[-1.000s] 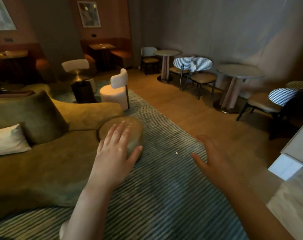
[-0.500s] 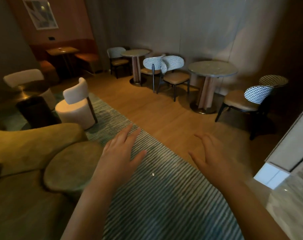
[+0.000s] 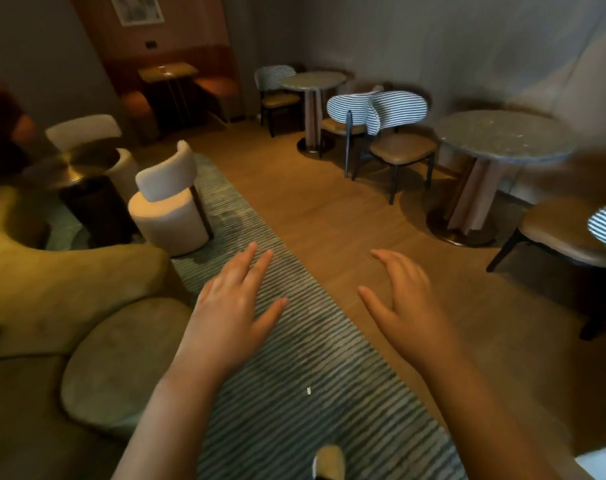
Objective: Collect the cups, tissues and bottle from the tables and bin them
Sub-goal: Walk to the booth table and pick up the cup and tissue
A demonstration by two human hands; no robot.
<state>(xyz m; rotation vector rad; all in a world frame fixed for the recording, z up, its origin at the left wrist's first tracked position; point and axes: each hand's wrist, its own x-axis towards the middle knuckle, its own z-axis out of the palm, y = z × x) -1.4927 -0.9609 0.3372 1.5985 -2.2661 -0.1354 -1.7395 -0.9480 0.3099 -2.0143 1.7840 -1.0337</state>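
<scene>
My left hand (image 3: 230, 308) and my right hand (image 3: 403, 306) are both held out in front of me, palms down, fingers spread and empty, above a striped rug (image 3: 294, 403) and the wooden floor. No cup, tissue, bottle or bin shows clearly. A tiny white scrap (image 3: 308, 390) lies on the rug below my hands. Round stone-topped tables stand at the right (image 3: 504, 140) and further back (image 3: 313, 80); their tops look bare. A small wooden table (image 3: 168, 71) at the far wall carries something pale that I cannot make out.
An olive sofa (image 3: 62, 289) with a round cushion (image 3: 121, 362) fills the left. A white round chair (image 3: 170, 209) and a dark side table (image 3: 76, 168) stand behind it. Striped-back chairs (image 3: 396, 133) flank the round tables. My shoe tip (image 3: 327, 462) shows at the bottom.
The view has swung right and moved forward: the sofa slid left, the round tables and chairs came closer. Both hands stay spread and empty.
</scene>
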